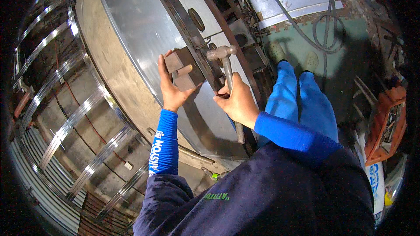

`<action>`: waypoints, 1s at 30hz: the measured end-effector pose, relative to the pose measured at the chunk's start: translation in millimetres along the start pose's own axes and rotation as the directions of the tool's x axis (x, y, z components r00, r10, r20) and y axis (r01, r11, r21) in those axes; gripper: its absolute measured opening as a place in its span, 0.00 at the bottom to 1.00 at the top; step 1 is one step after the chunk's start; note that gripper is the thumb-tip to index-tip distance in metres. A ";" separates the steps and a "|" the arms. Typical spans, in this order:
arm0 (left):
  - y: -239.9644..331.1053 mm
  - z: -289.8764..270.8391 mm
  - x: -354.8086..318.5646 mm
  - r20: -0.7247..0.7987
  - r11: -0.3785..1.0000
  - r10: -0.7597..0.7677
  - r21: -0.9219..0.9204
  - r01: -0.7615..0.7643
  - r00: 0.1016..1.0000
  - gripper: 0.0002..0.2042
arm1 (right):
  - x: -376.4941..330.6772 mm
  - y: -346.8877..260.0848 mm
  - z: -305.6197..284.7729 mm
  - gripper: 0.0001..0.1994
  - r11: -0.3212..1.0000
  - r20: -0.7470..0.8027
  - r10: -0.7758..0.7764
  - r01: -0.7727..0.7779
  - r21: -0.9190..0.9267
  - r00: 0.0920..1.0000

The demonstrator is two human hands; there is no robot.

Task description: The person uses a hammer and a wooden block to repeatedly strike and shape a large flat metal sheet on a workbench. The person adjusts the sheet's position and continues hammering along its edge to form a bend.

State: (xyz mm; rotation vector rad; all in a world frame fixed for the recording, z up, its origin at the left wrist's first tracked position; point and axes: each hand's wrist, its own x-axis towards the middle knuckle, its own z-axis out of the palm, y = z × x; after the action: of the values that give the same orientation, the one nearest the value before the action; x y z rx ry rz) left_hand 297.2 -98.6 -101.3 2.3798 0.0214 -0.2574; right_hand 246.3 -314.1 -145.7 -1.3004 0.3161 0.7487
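Observation:
My left hand [173, 95] grips a brown block [190, 59] from its left side, one finger bent across its front face. Whether the block is wood or metal, I cannot tell. It is held over a shiny metal sheet [140, 17], beside a long dark metal bar [177, 12]. Just right of it, my right hand [241, 102] is closed around the handle of a ball-peen hammer [222, 53]. The hammer's head stands above the fist, over the bar and a pale panel, and its handle end sticks out below.
A tan board [99, 30] borders the sheet's left side. Shiny metal studs [70, 126] stand along the far left. On the right, a dark cable [302, 32] coils over a green mat [350, 39] near my feet. An orange crate [383, 137] stands at the lower right.

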 end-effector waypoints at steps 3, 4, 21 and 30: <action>-0.1 -9.7 16.8 -0.010 0.996 -0.046 0.077 0.047 0.999 0.71 | -0.9 2.2 1.7 0.21 1.000 -0.004 -0.021 0.021 0.015 1.000; -3.1 -11.5 22.6 -0.013 0.988 -0.016 0.155 0.018 1.000 0.70 | -1.4 4.8 2.8 0.21 1.000 -0.007 -0.016 0.016 0.012 1.000; -26.2 -8.6 64.8 -0.099 0.984 0.105 0.157 -0.089 0.989 0.69 | -7.2 8.1 1.6 0.21 0.998 -0.059 0.031 -0.027 0.063 0.998; -38.7 -17.1 61.6 0.048 0.967 0.213 0.132 -0.218 0.976 0.70 | 0.3 10.4 -32.2 0.15 0.984 -0.177 0.129 -0.104 0.145 0.976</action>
State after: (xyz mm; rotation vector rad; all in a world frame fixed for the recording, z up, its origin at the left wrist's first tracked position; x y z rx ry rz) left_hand 357.2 -62.2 -127.0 2.4877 -0.2783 -0.2000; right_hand 245.9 -343.7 -162.3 -1.2331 0.5884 0.6937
